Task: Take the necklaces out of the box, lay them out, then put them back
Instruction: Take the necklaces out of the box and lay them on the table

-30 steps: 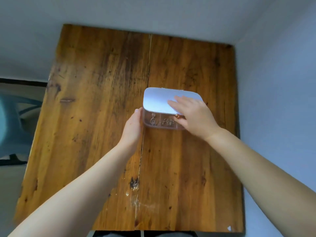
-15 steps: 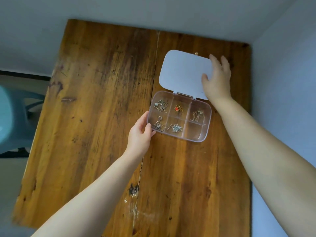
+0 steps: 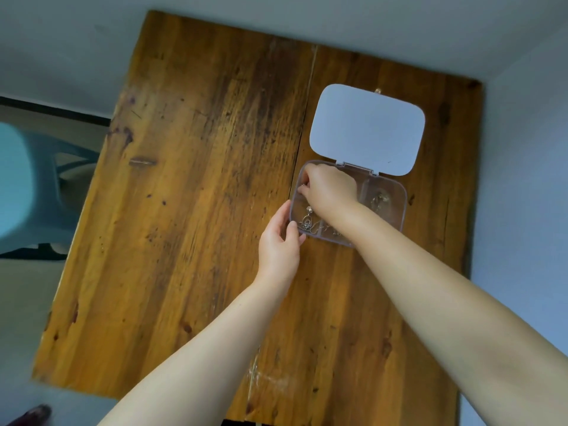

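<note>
A clear plastic compartment box [image 3: 395, 210] lies open on the wooden table [image 3: 199, 210], right of the middle. Its white lid [image 3: 367, 127] is folded flat away from me. My left hand [image 3: 281, 241] grips the box's near left corner. My right hand [image 3: 330, 189] reaches into the far left compartment, fingertips pinched on a small silver necklace [image 3: 302, 188]. A silver pendant necklace [image 3: 307, 222] lies in the near left compartment. Another necklace [image 3: 379, 199] shows in a right compartment. My right arm hides the middle compartments.
The table stands against a pale wall at the back and right. A light blue plastic chair [image 3: 27, 186] is off the table's left side. A dark seam [image 3: 302, 142] runs down the tabletop past the box's left edge.
The lid went from closed to fully open and flat. My right hand left the lid and came down into the far left compartment. My left hand stayed at the box's left corner.
</note>
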`<action>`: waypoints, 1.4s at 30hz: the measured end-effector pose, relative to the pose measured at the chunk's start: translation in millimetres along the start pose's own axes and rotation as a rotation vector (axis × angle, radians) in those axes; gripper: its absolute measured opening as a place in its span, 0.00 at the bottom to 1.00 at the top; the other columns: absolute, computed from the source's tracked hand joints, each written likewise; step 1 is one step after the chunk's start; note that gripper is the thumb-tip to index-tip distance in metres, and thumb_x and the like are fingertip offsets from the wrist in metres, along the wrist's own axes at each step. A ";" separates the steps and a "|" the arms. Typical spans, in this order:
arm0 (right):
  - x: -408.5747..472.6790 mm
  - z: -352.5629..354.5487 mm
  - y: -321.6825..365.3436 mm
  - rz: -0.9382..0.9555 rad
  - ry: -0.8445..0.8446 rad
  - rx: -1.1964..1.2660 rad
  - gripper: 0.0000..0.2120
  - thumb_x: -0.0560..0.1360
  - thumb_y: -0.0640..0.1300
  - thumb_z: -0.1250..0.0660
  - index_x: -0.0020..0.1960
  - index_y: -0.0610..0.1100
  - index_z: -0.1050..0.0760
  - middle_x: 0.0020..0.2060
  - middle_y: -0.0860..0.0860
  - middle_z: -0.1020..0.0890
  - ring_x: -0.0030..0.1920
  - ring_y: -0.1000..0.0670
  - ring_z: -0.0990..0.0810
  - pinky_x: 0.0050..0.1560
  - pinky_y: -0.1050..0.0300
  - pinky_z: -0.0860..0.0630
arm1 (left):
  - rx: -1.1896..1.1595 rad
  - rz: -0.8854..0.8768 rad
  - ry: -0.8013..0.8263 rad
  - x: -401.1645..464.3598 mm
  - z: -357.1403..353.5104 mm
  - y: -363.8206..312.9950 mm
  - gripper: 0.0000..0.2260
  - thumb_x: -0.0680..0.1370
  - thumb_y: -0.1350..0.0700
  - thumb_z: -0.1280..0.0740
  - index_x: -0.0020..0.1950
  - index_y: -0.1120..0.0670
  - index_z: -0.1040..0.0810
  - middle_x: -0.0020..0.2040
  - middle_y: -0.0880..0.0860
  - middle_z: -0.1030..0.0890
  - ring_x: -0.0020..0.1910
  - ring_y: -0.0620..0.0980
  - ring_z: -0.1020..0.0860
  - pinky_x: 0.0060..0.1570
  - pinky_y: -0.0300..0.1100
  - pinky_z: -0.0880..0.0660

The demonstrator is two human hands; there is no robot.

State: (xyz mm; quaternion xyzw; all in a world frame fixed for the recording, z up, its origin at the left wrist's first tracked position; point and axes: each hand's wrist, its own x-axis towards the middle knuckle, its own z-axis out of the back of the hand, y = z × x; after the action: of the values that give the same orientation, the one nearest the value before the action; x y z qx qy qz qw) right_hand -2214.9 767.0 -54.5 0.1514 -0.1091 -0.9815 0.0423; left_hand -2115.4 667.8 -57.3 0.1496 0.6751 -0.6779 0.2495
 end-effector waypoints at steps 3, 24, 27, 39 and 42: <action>-0.9 6.3 2.1 -0.003 0.078 0.010 0.09 0.79 0.46 0.38 0.57 0.45 0.25 0.51 0.46 0.18 0.50 0.43 0.20 0.43 0.52 0.25 | -0.023 0.013 -0.004 -1.3 -3.3 1.5 0.18 0.81 0.60 0.43 0.70 0.47 0.32 0.66 0.47 0.27 0.60 0.42 0.25 0.53 0.34 0.23; -150.1 21.1 65.8 -0.503 0.124 1.446 0.04 0.76 0.36 0.33 0.42 0.41 0.24 0.32 0.48 0.17 0.30 0.56 0.18 0.26 0.67 0.25 | 0.376 -0.224 0.525 53.5 159.4 -102.6 0.16 0.76 0.46 0.35 0.33 0.53 0.28 0.25 0.46 0.28 0.27 0.44 0.27 0.52 0.49 0.22; -177.3 -34.4 128.4 -0.691 0.223 1.441 0.01 0.76 0.38 0.33 0.46 0.40 0.24 0.39 0.46 0.15 0.35 0.53 0.15 0.33 0.64 0.22 | 0.718 -0.262 0.499 65.4 178.2 -81.6 0.17 0.75 0.44 0.35 0.30 0.52 0.30 0.25 0.45 0.28 0.25 0.41 0.31 0.32 0.37 0.27; -197.6 -128.9 257.5 -0.749 0.139 1.091 0.02 0.79 0.46 0.39 0.48 0.50 0.32 0.35 0.51 0.17 0.25 0.57 0.21 0.25 0.69 0.28 | 1.510 -0.792 0.450 78.9 201.4 -31.7 0.11 0.77 0.50 0.36 0.44 0.56 0.22 0.42 0.55 0.23 0.47 0.58 0.26 0.52 0.54 0.32; -200.8 -125.0 254.8 -0.686 0.188 1.025 0.05 0.79 0.47 0.39 0.54 0.51 0.33 0.36 0.52 0.17 0.24 0.57 0.24 0.28 0.67 0.25 | 1.569 -0.804 0.388 75.9 194.2 -28.7 0.11 0.77 0.51 0.36 0.52 0.58 0.24 0.50 0.59 0.24 0.54 0.61 0.28 0.59 0.59 0.34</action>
State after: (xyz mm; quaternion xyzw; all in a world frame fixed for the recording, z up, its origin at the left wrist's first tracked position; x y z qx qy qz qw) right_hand -1973.0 517.4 -55.2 0.2644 -0.5071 -0.7447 -0.3439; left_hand -2167.9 464.1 -65.7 0.1411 0.0504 -0.9426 -0.2983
